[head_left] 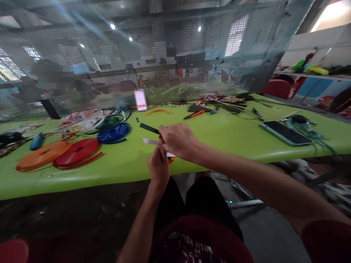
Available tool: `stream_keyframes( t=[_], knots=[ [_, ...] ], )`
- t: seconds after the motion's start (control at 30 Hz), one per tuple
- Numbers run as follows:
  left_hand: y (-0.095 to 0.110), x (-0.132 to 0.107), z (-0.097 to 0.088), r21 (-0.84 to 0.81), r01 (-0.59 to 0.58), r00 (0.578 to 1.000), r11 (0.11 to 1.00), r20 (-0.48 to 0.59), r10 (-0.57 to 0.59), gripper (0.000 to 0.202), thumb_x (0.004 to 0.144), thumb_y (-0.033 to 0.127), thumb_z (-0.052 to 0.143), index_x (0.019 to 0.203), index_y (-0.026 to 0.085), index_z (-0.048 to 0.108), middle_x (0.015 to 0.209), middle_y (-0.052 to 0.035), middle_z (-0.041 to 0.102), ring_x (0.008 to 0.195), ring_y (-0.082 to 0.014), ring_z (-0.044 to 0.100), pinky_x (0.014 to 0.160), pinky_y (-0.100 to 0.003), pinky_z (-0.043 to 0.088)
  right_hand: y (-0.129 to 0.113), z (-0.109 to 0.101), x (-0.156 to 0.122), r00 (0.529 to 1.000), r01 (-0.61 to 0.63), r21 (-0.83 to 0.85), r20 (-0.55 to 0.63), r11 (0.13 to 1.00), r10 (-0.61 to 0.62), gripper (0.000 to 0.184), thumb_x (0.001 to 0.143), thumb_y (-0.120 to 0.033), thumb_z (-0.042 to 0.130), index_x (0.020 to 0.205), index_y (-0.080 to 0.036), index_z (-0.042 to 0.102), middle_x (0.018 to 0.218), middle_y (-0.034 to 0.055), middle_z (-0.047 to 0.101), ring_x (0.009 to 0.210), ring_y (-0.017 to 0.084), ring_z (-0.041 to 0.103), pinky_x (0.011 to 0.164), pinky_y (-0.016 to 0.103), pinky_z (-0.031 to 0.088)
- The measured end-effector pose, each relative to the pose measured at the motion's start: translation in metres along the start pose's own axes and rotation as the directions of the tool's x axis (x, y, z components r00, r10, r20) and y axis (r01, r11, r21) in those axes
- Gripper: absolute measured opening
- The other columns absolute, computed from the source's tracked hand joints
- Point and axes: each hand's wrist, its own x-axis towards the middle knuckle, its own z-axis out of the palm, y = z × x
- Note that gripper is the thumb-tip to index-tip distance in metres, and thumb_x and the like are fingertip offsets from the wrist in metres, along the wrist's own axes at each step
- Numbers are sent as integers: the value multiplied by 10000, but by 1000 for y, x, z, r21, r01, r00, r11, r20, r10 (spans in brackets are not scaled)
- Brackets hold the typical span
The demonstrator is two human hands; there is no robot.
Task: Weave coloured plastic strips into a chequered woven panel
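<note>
Both my hands meet over the front edge of the green table (225, 138). My right hand (178, 140) is closed in a pinch on short strips: a dark green strip (148, 128) and a white strip (149, 141) stick out to the left of its fingers, with a bit of red showing. My left hand (158, 166) is just below, fingers closed on the same bundle of strips from underneath. How the strips join is hidden by my fingers.
Orange (41, 155), red (78, 151) and blue (113, 133) ribbon rolls lie at the left. A phone (286, 132) and a tangle of green cord (307, 128) are at the right. Scraps and tools lie along the perforated metal screen (164, 58) behind.
</note>
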Motion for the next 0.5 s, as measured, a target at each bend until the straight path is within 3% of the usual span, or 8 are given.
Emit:
stream_keyframes(
  t=[0.27, 0.37, 0.5],
  knots=[
    [-3, 1, 4, -30, 37, 999, 999, 4, -37, 477, 944, 491, 496, 560, 215, 434, 463, 41, 393, 456, -106, 291, 508, -291, 209, 1, 2, 5, 999, -20, 26, 31, 999, 19, 198, 918, -234, 561, 1021, -98, 661, 859, 150, 752, 768, 240, 689, 572, 303, 307],
    [-3, 1, 4, -38, 55, 998, 998, 9, -55, 470, 942, 483, 496, 564, 210, 444, 466, 37, 411, 456, -104, 299, 507, -289, 214, 4, 4, 8, 998, -38, 53, 42, 998, 36, 214, 910, -256, 586, 1035, -100, 664, 873, 141, 744, 769, 233, 666, 583, 301, 302],
    [-2, 4, 2, -55, 94, 995, 994, 40, -92, 412, 950, 419, 503, 603, 197, 516, 482, 25, 468, 460, -111, 354, 487, -282, 226, 29, 4, 6, 995, 84, 288, 35, 954, -98, 187, 899, -224, 600, 1040, -115, 655, 831, 73, 719, 699, 164, 595, 587, 275, 291]
  ],
)
